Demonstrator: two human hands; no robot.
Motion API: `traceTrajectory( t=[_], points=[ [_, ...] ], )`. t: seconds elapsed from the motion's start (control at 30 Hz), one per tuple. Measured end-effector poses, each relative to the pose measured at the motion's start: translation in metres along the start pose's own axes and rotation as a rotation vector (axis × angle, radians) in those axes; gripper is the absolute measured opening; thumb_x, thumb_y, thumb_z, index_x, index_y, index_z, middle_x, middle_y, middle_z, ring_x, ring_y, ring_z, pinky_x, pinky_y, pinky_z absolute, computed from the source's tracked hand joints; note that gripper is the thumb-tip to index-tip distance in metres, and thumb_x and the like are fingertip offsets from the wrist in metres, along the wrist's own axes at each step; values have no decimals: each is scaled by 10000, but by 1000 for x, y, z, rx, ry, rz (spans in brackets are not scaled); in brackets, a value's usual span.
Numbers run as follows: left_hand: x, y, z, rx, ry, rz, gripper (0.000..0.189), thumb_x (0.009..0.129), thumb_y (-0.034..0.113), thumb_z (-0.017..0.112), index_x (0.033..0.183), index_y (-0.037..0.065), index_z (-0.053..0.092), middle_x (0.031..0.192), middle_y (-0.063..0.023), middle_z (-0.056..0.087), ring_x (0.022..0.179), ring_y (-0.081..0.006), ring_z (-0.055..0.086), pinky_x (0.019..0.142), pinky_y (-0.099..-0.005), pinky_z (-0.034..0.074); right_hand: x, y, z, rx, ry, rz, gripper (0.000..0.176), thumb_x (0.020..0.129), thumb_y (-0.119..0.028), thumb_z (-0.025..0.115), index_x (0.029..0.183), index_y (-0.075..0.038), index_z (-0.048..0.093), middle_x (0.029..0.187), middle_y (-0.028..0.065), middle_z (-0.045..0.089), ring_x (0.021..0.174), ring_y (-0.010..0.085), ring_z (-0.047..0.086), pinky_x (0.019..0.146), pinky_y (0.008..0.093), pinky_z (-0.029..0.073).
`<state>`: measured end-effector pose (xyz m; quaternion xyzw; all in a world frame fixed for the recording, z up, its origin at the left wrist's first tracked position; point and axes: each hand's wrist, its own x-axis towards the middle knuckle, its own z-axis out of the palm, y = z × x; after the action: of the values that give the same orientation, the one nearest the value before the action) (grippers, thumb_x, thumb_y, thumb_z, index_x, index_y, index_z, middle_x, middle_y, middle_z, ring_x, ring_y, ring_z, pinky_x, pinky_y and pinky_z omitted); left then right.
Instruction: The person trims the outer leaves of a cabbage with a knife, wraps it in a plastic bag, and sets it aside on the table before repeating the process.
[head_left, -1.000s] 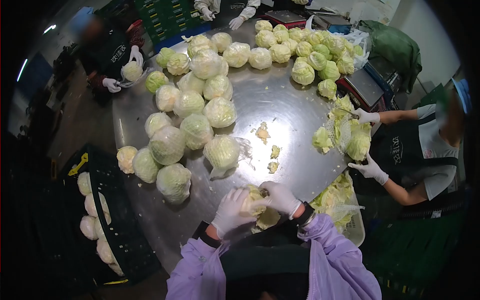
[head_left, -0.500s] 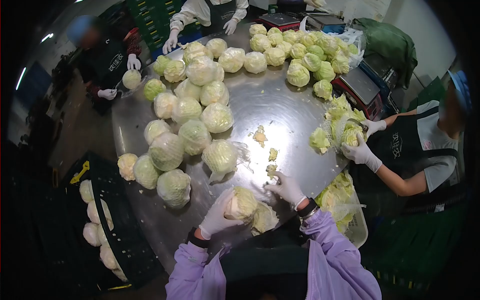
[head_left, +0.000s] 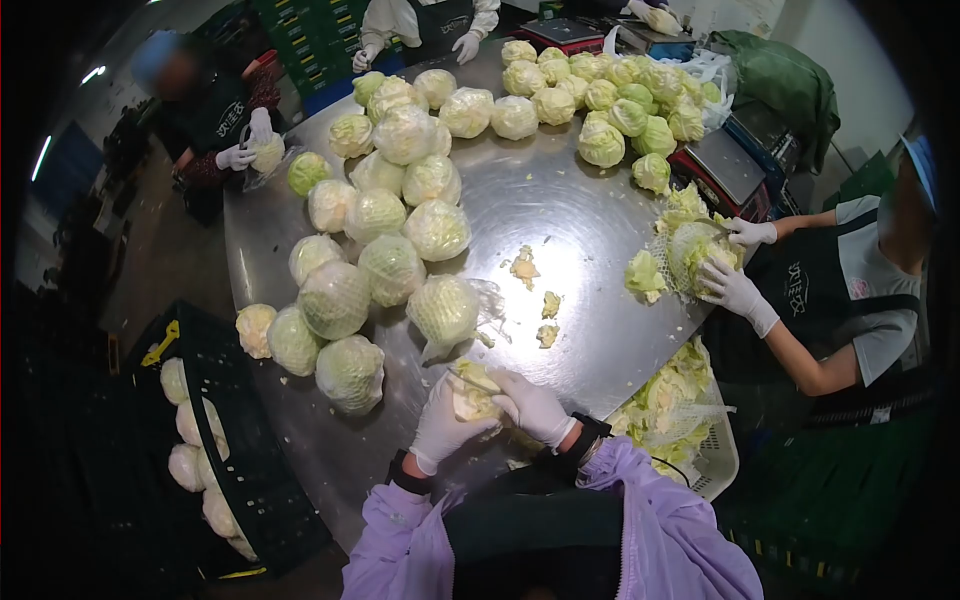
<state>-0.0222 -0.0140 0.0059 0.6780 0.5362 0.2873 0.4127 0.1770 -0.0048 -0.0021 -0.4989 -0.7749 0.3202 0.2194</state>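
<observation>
Just above the table's near edge, my left hand [head_left: 447, 428] is wrapped round the side of a trimmed cabbage [head_left: 472, 402]. My right hand [head_left: 532, 405] is closed at the cabbage's other side. A thin dark strip, which looks like a knife blade [head_left: 466, 379], runs from the right fingers across the cabbage's top; its handle is hidden in the hand. Both hands wear white gloves. Beyond them, a cabbage in foam netting and clear film [head_left: 443, 310] rests on the steel table [head_left: 560, 215]. Small leaf scraps [head_left: 547, 335] lie to its right.
Wrapped cabbages [head_left: 375, 215] cover the table's left side; unwrapped ones [head_left: 630, 115] are piled at the back right. A white basket [head_left: 722, 455] of leaves stands at right, a dark crate [head_left: 240, 450] at left. A co-worker's gloved hands [head_left: 740, 290] hold a cabbage at right.
My right hand has moved from the leaf scraps down and left onto the cabbage. The loose leaf under the cabbage has left view. Co-workers' hands have shifted slightly.
</observation>
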Motion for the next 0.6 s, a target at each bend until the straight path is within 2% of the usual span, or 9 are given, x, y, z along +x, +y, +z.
traceTrajectory(
  t=[0.07, 0.1, 0.17, 0.2, 0.27, 0.37, 0.5, 0.57, 0.6],
  points=[
    [2, -5, -2, -38, -6, 0, 944, 640, 313, 855, 1363, -12, 343, 1296, -169, 471, 1203, -262, 472, 1017, -359, 375, 8, 13, -1, 110, 164, -153, 374, 962, -310, 481, 1268, -102, 541, 1089, 184, 627, 775, 354, 642, 698, 405, 521],
    [4, -1, -5, -39, -5, 1, 944, 640, 313, 855, 1363, -12, 343, 1296, -169, 471, 1203, -262, 472, 1017, -359, 375, 11, 18, -3, 108, 163, -154, 374, 962, -310, 481, 1268, -102, 541, 1089, 184, 627, 775, 354, 642, 698, 405, 521],
    [7, 8, -13, -184, -79, -44, 976, 649, 330, 846, 1386, -23, 313, 1318, -181, 454, 1219, -272, 461, 1035, -359, 359, 16, 27, -8, 382, 40, 5, 321, 980, -287, 475, 1183, -76, 606, 963, 154, 662, 593, 247, 613, 568, 336, 509],
    [8, 5, -13, -184, -78, -41, 976, 649, 330, 846, 1386, -23, 313, 1318, -181, 454, 1219, -272, 461, 1035, -359, 359, 19, 21, -15, 380, 41, 3, 321, 980, -287, 475, 1183, -76, 606, 963, 154, 662, 593, 247, 613, 568, 336, 509],
    [10, -3, -13, -215, -102, -26, 1005, 651, 332, 845, 1402, -34, 287, 1334, -186, 443, 1231, -274, 453, 1044, -358, 352, 20, 3, -31, 565, -151, 262, 312, 991, -276, 470, 1170, -63, 612, 876, 117, 664, 525, 148, 560, 494, 274, 473],
    [7, -10, -14, -131, -87, 15, 985, 661, 319, 840, 1396, -41, 293, 1331, -183, 445, 1228, -266, 453, 1041, -358, 355, 24, 38, 1, 733, -25, 263, 311, 994, -265, 470, 1197, -68, 598, 867, 89, 660, 500, 94, 523, 449, 233, 441],
    [3, -7, -9, -89, -59, -1, 967, 663, 311, 839, 1389, -42, 307, 1333, -181, 444, 1231, -264, 448, 1040, -356, 356, 24, 14, -21, 766, -119, 401, 409, 941, -351, 553, 1241, -74, 566, 905, 134, 669, 576, 182, 610, 525, 300, 499],
    [3, -13, 2, -111, -3, 8, 979, 655, 327, 840, 1388, -46, 310, 1334, -206, 441, 1242, -303, 444, 1047, -371, 351, 17, -5, -19, 159, 41, 29, 586, 845, -455, 640, 1276, -74, 529, 957, 194, 664, 742, 303, 668, 664, 376, 532],
    [2, -9, 6, -112, -8, 6, 979, 655, 327, 840, 1388, -46, 310, 1334, -206, 441, 1242, -303, 444, 1047, -371, 351, 15, -16, -21, 160, 41, 34, 586, 845, -455, 640, 1276, -74, 529, 957, 194, 664, 742, 303, 668, 664, 376, 532]
  ],
)
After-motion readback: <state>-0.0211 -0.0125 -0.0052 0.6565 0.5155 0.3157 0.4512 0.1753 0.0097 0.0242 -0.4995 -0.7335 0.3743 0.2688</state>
